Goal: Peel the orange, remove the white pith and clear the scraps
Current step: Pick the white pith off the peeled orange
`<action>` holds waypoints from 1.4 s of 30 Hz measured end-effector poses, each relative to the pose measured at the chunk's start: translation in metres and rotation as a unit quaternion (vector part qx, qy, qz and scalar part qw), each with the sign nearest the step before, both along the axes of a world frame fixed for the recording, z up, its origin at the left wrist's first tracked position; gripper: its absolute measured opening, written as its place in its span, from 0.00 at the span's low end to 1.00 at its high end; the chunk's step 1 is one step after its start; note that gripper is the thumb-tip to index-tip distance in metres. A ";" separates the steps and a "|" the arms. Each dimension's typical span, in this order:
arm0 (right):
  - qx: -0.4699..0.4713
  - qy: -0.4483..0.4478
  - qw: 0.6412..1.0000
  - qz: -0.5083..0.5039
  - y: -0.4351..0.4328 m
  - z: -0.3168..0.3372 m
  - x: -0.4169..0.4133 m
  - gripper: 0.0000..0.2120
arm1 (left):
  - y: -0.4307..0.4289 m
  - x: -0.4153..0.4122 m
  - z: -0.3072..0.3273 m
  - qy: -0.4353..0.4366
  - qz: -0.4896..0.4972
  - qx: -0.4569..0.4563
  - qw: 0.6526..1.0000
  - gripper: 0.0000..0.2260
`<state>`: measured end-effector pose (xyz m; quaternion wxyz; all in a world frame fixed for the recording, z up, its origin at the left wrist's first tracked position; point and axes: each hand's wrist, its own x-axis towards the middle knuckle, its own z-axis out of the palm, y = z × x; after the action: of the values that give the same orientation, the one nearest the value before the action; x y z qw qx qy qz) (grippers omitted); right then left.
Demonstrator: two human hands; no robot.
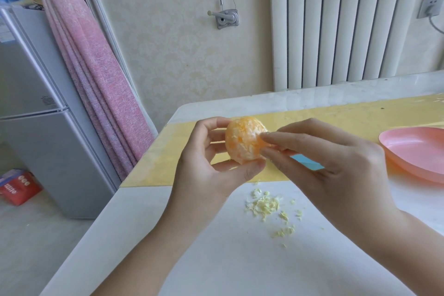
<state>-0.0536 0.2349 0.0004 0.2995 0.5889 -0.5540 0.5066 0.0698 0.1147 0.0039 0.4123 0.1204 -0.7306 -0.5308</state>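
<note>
Left hand, fingers curled round peeled orange; right hand fingers pinch its side. Pith scraps on desk beneath; pink dish at right edge.

I see a white surface with a yellow strip running across its far part. At three o'clock a pink plastic dish rests on it. Pale pith scraps lie scattered toward five o'clock.
</note>
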 end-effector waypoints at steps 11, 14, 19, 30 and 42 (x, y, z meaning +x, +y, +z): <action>-0.002 0.108 0.989 -0.102 0.001 0.002 -0.001 0.06 | 0.009 -0.001 -0.004 -0.028 0.037 -0.058 0.997 0.26; 0.017 0.108 0.987 -0.115 0.000 0.003 -0.001 0.05 | 0.010 -0.002 -0.005 -0.034 0.033 -0.057 0.997 0.25; 0.024 -0.003 0.998 -0.066 -0.002 0.004 -0.002 0.07 | 0.011 -0.002 -0.004 -0.037 0.016 -0.063 0.997 0.25; 0.078 -0.200 0.977 0.015 0.003 0.012 0.000 0.04 | 0.007 0.000 -0.004 -0.039 -0.009 -0.088 0.995 0.24; 0.104 -0.253 0.961 0.034 0.002 0.010 -0.012 0.10 | -0.007 -0.001 -0.002 -0.002 -0.103 0.143 0.984 0.28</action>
<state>-0.0657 0.2365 0.0101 0.0689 0.4881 -0.6408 0.5886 0.0688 0.1073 0.0019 0.3324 0.1033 -0.6565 -0.6692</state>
